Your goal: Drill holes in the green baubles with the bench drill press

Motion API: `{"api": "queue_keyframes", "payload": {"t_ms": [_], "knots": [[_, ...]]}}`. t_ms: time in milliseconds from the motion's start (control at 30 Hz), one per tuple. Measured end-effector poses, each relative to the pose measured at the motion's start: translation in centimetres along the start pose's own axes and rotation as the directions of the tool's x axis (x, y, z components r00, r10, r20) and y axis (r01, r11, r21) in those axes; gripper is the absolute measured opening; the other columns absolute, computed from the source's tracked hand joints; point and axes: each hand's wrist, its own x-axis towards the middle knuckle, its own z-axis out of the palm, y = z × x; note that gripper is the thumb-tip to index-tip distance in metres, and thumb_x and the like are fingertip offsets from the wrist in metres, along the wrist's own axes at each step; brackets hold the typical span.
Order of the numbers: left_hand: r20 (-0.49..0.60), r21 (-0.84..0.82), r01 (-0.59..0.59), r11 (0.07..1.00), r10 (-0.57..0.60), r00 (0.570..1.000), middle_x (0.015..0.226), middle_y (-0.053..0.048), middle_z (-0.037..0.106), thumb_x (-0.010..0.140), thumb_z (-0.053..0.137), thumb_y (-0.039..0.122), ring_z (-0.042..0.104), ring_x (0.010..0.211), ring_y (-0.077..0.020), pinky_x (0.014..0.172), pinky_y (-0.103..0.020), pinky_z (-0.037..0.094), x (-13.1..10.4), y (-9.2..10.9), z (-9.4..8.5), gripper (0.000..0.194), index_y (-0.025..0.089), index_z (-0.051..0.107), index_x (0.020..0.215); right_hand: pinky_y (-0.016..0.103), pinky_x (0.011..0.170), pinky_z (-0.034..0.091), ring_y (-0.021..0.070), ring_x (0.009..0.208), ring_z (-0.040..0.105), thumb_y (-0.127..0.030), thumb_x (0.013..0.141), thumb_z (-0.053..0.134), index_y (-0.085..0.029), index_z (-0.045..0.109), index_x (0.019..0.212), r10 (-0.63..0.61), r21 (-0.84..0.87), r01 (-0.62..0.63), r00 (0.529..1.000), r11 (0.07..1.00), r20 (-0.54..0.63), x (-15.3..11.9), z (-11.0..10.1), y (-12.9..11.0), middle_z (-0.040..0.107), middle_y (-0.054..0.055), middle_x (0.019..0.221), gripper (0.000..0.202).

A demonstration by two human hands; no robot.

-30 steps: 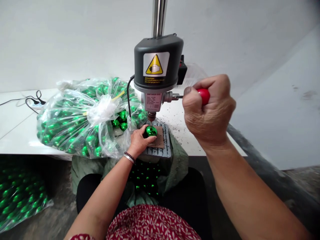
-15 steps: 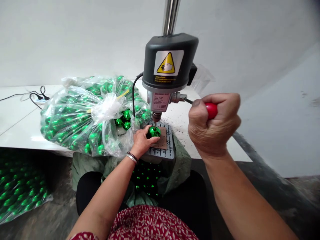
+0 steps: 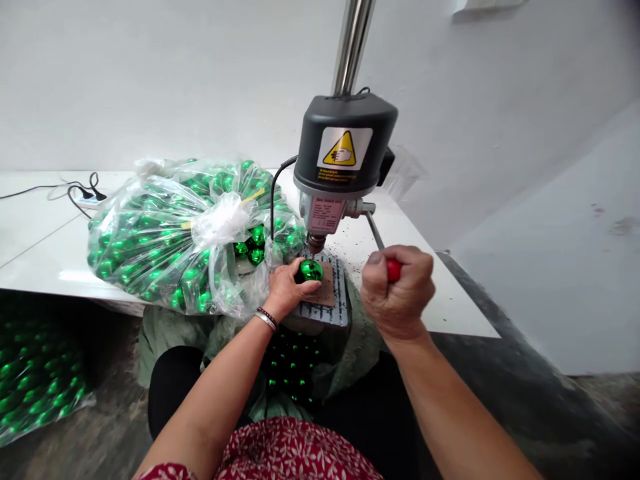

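My left hand (image 3: 289,287) holds a shiny green ball (image 3: 311,270) between thumb and fingers, on a brown board (image 3: 326,293) lying on the drill press base (image 3: 341,280). Right above the ball is the chuck (image 3: 316,243) of the drill press (image 3: 349,143), its bit at or close to the ball's top; whether it has entered cannot be told. My right hand (image 3: 400,290) is wrapped round the red knob (image 3: 393,270) of the press lever (image 3: 375,230), to the right of the base.
A big clear bag (image 3: 150,247) of green balls, partly open, lies left of the press on the white table (image 3: 45,247). Another bag of balls (image 3: 40,380) is at the lower left. Black cables (image 3: 75,187) run to a socket. More balls sit below the base.
My right hand has pulled the lever knob down and inward, so the lever now slopes more steeply. My left hand still holds the ball on the board. The view has shifted slightly.
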Motion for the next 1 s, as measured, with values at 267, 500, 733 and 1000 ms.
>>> {"api": "queue_keyframes", "payload": {"t_ms": [267, 500, 733, 1000], "knots": [[-0.04, -0.221, -0.032, 0.975, 0.024, 0.999, 0.092, -0.003, 0.069, 0.066, 0.077, 0.034, 0.061, 0.092, -0.0212, 0.087, -0.033, 0.048, -0.1, 0.1, 0.0, 0.042, 0.02, 0.067, 0.105, 0.021, 0.054, 0.032, 0.0044, 0.055, 0.04, -0.037, 0.089, 0.045, -0.018, 0.046, 0.08, 0.104, 0.089, -0.105, 0.994, 0.99, 0.019, 8.0, 0.9, -1.1, 0.047, -0.004, 0.065, 0.022], [0.082, -0.351, -0.147, 0.925, 0.187, 0.979, 0.115, -0.009, 0.065, 0.063, 0.075, 0.025, 0.06, 0.107, -0.0232, 0.099, -0.037, 0.046, -3.2, -0.9, -3.0, 0.054, 0.017, 0.061, 0.114, 0.022, 0.061, 0.031, 0.0034, 0.059, 0.035, -0.029, 0.088, 0.049, -0.016, 0.045, 0.079, 0.232, 0.032, -0.236, 0.967, 0.971, 0.103, 11.1, 1.3, -1.4, 0.043, -0.007, 0.063, 0.016], [-0.09, -0.444, -0.051, 0.894, 0.012, 0.996, 0.105, -0.006, 0.07, 0.08, 0.056, 0.027, 0.064, 0.093, -0.0183, 0.089, -0.031, 0.051, -3.2, -2.4, -6.9, 0.035, 0.017, 0.065, 0.113, 0.025, 0.066, 0.032, 0.0044, 0.063, 0.038, -0.024, 0.087, 0.05, -0.014, 0.051, 0.081, 0.29, 0.015, -0.294, 0.949, 0.956, 0.124, 10.9, 1.2, -1.8, 0.046, -0.005, 0.067, 0.012], [-0.061, 0.254, 0.11, 0.961, -0.097, 0.993, 0.114, -0.018, 0.068, 0.081, 0.053, 0.021, 0.063, 0.106, -0.0291, 0.092, -0.035, 0.046, 4.6, -6.1, -7.5, 0.031, 0.012, 0.066, 0.108, 0.023, 0.064, 0.034, 0.004, 0.062, 0.04, -0.039, 0.089, 0.047, -0.016, 0.05, 0.081, 0.18, 0.049, -0.184, 0.981, 0.982, 0.075, 10.3, 1.1, -1.2, 0.048, -0.005, 0.069, 0.025]]}}
